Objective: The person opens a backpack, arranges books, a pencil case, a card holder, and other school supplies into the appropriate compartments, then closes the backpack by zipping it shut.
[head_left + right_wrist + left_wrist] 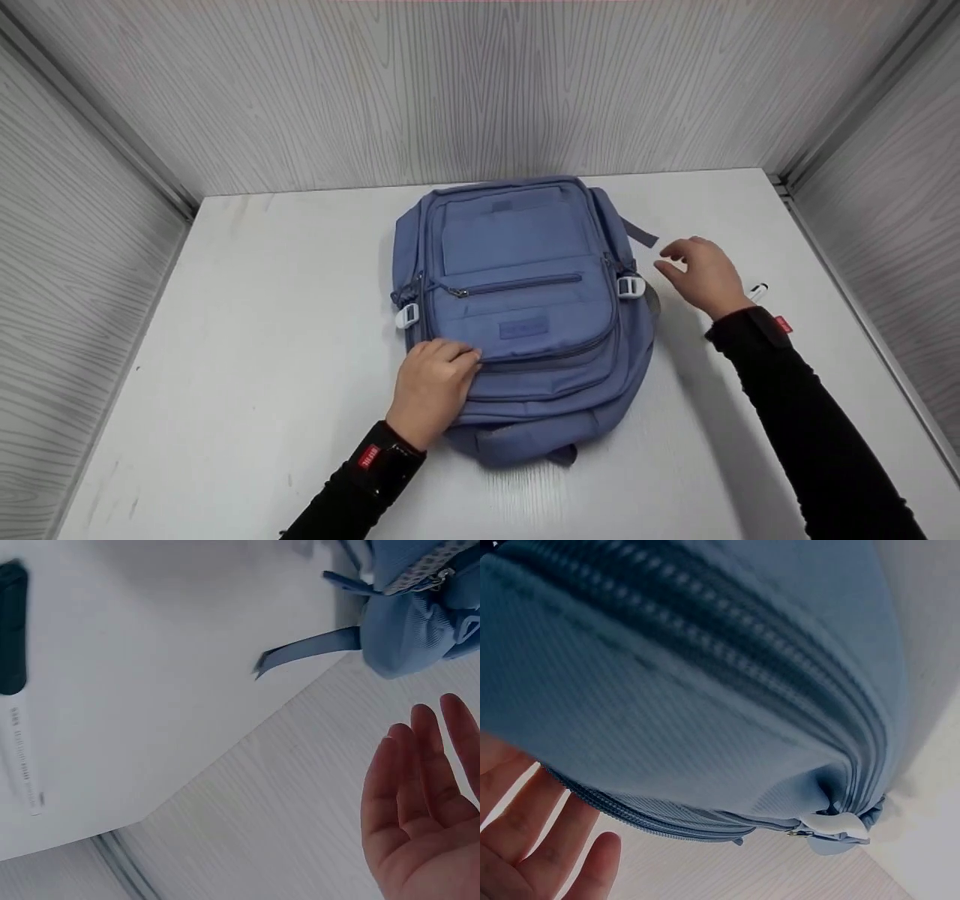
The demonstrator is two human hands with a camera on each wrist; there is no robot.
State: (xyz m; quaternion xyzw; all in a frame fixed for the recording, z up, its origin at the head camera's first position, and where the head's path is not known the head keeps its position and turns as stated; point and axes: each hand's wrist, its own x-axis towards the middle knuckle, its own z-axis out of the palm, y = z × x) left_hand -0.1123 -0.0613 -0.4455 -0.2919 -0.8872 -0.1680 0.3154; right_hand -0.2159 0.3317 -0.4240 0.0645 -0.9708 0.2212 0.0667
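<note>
A blue backpack (525,232) lies front side up on the white table, its top toward the back wall. At its lower left edge, my left hand (435,386) grips the front pocket's rim. In the left wrist view, the fingers (544,840) of that hand reach to the zippered edge, and the fabric (645,727) hides some fingertips. My right hand (701,274) hovers right of the bag, apart from it, with loosely bent fingers and nothing held. A loose strap end (311,649) sticks out from the backpack near this hand.
A white marker with a dark cap (13,630) lies on the table, partly behind the right wrist in the head view. White buckles (631,287) sit on both sides of the bag. Wood-grain panels (480,90) border the table (285,300) at the back and sides.
</note>
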